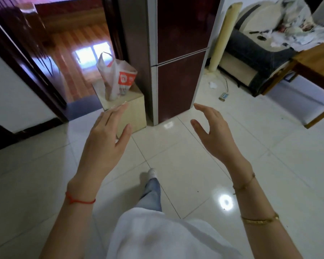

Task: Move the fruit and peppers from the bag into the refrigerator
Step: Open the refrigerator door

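Hands first: our left hand [105, 135] and our right hand [211, 131] both float out in front of us, fingers spread and slack, holding nothing and touching nothing. We judge the step in hand to be the approach, with no item lifted out yet.

To do it well, we should close on the bag [116, 75] at about eleven o'clock, and settle where to stand so that both it and the refrigerator [178, 71] at twelve o'clock are within reach without turning. Both refrigerator doors look shut, so we would open the upper one with our right hand before loading, leaving our left hand to steady the bag's mouth. Thin plastic is likely to collapse or tip if pulled by one handle, so we should spread the opening rather than tug.

As for the bag itself, it is a white plastic carrier with an orange printed panel, standing upright and loosely crumpled, its handles sticking up. It sits on a low pale box-like stand [129, 109] just beside the refrigerator's left flank, in front of a doorway. We cannot see the fruit or peppers; whatever is inside is hidden by the plastic.
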Demonstrator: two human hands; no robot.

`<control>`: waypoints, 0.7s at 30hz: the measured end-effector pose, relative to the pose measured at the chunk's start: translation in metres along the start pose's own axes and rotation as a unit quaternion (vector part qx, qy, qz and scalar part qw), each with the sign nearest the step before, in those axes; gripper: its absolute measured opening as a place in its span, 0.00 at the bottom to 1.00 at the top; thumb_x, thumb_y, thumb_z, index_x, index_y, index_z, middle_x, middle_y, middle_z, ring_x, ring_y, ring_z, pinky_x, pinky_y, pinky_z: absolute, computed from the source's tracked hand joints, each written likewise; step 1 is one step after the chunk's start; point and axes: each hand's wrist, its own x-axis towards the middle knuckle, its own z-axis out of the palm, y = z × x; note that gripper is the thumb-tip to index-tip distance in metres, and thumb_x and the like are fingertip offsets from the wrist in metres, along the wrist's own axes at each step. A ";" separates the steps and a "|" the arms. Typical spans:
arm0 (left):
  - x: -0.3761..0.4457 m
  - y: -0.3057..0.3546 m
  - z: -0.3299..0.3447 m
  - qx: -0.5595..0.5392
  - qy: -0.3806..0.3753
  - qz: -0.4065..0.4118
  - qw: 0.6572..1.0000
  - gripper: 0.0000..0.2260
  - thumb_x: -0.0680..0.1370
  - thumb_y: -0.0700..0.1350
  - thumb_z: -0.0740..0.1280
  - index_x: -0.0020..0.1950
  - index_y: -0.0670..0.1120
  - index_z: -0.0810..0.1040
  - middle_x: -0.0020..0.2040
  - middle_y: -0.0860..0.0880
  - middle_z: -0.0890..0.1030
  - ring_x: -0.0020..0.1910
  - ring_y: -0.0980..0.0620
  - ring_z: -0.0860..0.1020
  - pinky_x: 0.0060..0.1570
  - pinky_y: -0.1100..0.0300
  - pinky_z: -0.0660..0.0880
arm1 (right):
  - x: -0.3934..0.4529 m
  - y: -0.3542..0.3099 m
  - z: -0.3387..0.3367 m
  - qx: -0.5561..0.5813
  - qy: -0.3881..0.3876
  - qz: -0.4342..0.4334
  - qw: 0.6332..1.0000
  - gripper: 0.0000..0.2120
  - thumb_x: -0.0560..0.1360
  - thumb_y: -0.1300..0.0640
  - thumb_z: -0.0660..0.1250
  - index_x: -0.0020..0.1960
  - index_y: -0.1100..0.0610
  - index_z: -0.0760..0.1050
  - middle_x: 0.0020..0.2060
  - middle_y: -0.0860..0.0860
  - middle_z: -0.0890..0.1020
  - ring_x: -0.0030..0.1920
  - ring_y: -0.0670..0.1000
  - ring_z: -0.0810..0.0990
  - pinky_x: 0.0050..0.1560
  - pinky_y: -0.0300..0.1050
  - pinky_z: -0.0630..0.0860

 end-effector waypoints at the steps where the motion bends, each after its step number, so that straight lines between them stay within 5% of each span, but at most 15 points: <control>1: 0.016 -0.006 0.007 0.002 -0.002 -0.002 1.000 0.23 0.82 0.50 0.60 0.76 0.44 0.67 0.71 0.43 0.74 0.70 0.44 0.72 0.66 0.46 0.74 | 0.017 0.005 0.005 0.001 -0.003 0.003 1.000 0.23 0.80 0.49 0.61 0.74 0.52 0.65 0.70 0.49 0.72 0.71 0.49 0.68 0.72 0.48 0.66; 12: 0.229 -0.080 0.051 -0.010 0.010 -0.002 1.000 0.22 0.82 0.48 0.61 0.75 0.43 0.68 0.72 0.44 0.73 0.72 0.47 0.71 0.69 0.50 0.72 | 0.246 0.037 0.040 0.014 -0.003 -0.003 1.000 0.22 0.80 0.50 0.62 0.73 0.52 0.67 0.69 0.48 0.73 0.70 0.47 0.69 0.66 0.33 0.62; 21: 0.341 -0.109 0.070 -0.029 0.000 -0.033 0.999 0.27 0.80 0.56 0.57 0.76 0.44 0.67 0.74 0.44 0.71 0.73 0.43 0.70 0.65 0.41 0.74 | 0.368 0.042 0.053 0.020 -0.014 -0.007 1.000 0.22 0.80 0.51 0.63 0.73 0.53 0.67 0.69 0.50 0.73 0.70 0.49 0.70 0.66 0.37 0.64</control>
